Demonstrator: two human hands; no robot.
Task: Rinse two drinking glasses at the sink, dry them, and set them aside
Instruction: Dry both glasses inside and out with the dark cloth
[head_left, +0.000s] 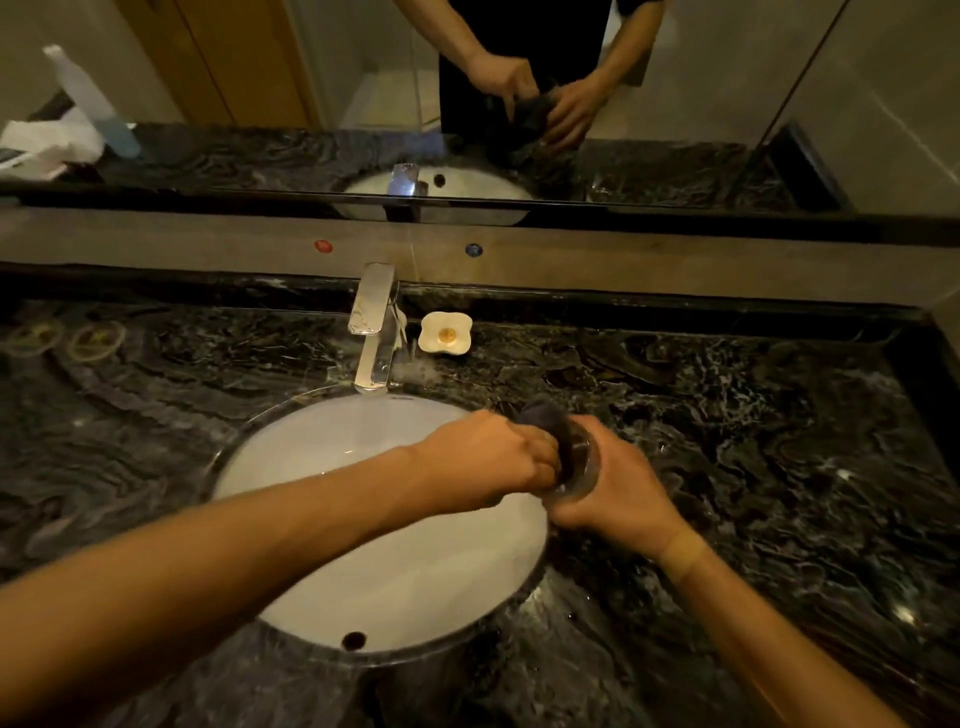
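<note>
My right hand (613, 488) grips a clear drinking glass (584, 465), held on its side over the right rim of the white sink (332, 452). My left hand (488, 460) presses a dark grey cloth (545, 415) into the mouth of the glass; part of the cloth bulges out above my knuckles. Most of the glass is hidden by both hands. At the far left of the counter stand two clear glasses (67, 338), seen from above as faint rings.
A chrome tap (374, 327) stands behind the sink, with no water running. A small white flower-shaped dish (445, 332) sits to its right. The black marble counter (727, 441) stretches to both sides. A mirror (519, 104) runs along the back wall.
</note>
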